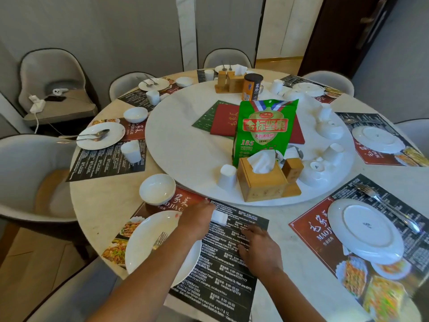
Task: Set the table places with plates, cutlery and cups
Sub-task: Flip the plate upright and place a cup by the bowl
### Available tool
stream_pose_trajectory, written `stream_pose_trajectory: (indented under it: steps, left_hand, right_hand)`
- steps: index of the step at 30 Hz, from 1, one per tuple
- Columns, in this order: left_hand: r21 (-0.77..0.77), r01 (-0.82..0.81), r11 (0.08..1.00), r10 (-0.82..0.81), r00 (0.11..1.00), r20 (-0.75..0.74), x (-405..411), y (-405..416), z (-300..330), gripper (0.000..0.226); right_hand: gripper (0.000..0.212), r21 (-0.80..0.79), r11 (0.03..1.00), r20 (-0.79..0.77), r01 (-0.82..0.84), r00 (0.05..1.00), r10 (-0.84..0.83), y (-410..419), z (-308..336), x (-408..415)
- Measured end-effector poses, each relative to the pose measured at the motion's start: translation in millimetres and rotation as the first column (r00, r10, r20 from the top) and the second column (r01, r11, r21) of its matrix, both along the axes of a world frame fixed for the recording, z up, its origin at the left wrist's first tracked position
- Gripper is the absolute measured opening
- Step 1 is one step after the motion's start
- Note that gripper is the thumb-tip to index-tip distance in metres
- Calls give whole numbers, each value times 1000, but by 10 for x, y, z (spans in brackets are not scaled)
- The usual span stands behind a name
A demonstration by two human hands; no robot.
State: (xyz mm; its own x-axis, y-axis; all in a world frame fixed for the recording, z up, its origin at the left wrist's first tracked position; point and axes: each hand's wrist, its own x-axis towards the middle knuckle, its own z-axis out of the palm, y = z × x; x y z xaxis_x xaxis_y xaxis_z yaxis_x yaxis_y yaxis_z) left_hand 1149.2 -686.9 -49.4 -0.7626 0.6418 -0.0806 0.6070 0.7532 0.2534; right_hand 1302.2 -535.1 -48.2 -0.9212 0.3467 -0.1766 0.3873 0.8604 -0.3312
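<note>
Two hands work over the nearest placemat [222,259] at about 6 o'clock on the surface [299,256]. Left hand [197,219] reaches across the plate [144,242] and grips a small white cup [219,217], which sits on the mat just past the plate's rim. Right hand [260,249] lies flat on the mat's printed text, fingers spread, holding nothing. One fork [160,240] rests on that plate, partly hidden by the left forearm. At 10 o'clock from the plate stands a white bowl [157,188], touching the mat's red corner. Beyond, on the turntable [185,147], a wooden tissue box [261,180] stands at the near edge with an upturned cup [227,177] just beside it at 9 o'clock. Behind the box rises a green snack bag [264,129]. At 3 o'clock lies another place with an upturned plate [364,228] and a fork [385,205] beside it. Places at 9 and 11 o'clock carry plates, cutlery, bowls and cups.
</note>
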Motion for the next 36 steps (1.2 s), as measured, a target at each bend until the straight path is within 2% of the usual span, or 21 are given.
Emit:
stream_pose_trajectory:
  steps: [5, 19, 23, 25, 28, 30, 33, 36]
  left_hand:
    - [-63, 32, 998, -33, 999, -18, -40, 102, 21, 46]
    - [-110, 45, 993, -53, 997, -63, -48, 163, 29, 46]
    - [-94, 33, 995, -44, 992, -115, -11, 142, 9, 61]
    - [-72, -7, 997, -3, 990, -139, 63, 117, 38, 60]
    - [-73, -90, 993, 78, 984, -160, 261, 75, 62, 47]
    - [-77, -156, 985, 144, 978, -149, 379, 37, 32, 45]
    - [-99, -239, 966, 230, 969, -91, 388, 4, -19, 58]
    - [-142, -248, 958, 244, 969, -44, 235, 19, -27, 69]
  right_hand:
    - [43, 10, 999, 24, -31, 999, 30, 59, 19, -27]
    - [48, 28, 997, 52, -68, 996, 67, 122, 54, -44]
    - [49, 23, 997, 73, -79, 994, 77, 105, 68, -41]
    - [44, 18, 996, 76, -85, 994, 83, 104, 100, -75]
    - [29, 50, 997, -11, -55, 998, 56, 105, 231, -214]
    - [26, 103, 993, -114, -61, 991, 72, 99, 355, -396]
    - [27, 164, 979, -229, -122, 960, 158, 75, 519, -763]
    - [38, 305, 931, -201, -203, 941, 271, 71, 599, -1167]
